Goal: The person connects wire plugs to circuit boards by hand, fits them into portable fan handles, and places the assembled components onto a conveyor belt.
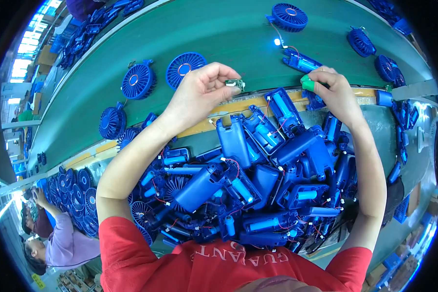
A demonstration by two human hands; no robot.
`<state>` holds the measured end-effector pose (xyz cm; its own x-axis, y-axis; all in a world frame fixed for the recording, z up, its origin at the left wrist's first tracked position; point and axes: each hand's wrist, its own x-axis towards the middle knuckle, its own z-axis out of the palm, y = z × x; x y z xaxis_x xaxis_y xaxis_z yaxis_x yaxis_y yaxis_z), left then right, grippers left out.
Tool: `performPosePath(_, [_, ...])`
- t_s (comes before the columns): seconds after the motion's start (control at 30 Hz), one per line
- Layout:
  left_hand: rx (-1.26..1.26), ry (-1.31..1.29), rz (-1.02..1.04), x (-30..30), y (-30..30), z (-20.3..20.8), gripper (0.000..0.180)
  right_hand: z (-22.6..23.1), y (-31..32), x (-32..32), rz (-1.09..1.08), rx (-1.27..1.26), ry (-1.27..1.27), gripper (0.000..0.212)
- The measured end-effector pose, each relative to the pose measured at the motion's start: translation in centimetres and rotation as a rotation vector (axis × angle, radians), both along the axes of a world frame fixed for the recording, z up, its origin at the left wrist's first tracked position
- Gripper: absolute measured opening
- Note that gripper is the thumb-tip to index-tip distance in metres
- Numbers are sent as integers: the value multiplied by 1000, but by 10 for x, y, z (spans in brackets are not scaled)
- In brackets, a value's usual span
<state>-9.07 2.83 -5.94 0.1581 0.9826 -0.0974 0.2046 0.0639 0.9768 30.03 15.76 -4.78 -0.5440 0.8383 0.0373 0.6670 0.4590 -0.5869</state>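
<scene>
My left hand (pixel 204 92) is closed in a pinch on a small green circuit board (pixel 235 85) with a white part on it, held over the belt's near edge. To the right, my right hand (pixel 333 90) has its fingertips pressed together, with green covers on the thumb and finger; what they grip, if anything, is hidden. Just beyond it lies a blue handle housing (pixel 301 62) with a battery inside. Thin wires run from there to a small lit board (pixel 278 42), near a round blue fan head (pixel 289 17). A blue piece (pixel 314 100) sits just below my right fingers.
A large heap of blue housings (pixel 233 141) with batteries and loose wires lies between my forearms. Several fan heads (pixel 139 81) rest on the green conveyor belt (pixel 214 34). More fan parts (pixel 78 194) pile up at left, where a person in a lilac top (pixel 70 243) works.
</scene>
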Motion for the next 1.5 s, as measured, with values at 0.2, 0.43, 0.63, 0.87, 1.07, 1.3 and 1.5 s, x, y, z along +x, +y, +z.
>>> performPosePath(0.2, [-84,-134,-10,18,-8,24,32,23,-38,-31,42,-499,492,37])
performPosePath(0.43, [-115,-335,-101,46,-10,33,32,35,-65,-47,144,-597,598,23])
performPosePath(0.63, [-150,-368,-133,51,-10,39,34,33,-72,-47,71,-583,600,24])
performPosePath(0.87, [-131,-398,-122,54,-12,36,37,39,-80,-56,6,-598,590,21])
performPosePath(1.07, [-154,-477,-171,52,-4,31,35,39,-74,-53,73,-635,550,18])
performPosePath(1.3, [-66,-255,-120,54,20,19,24,37,-54,-63,32,-474,376,16])
performPosePath(1.5, [64,-347,-135,51,41,6,24,38,-38,-68,16,-530,461,19])
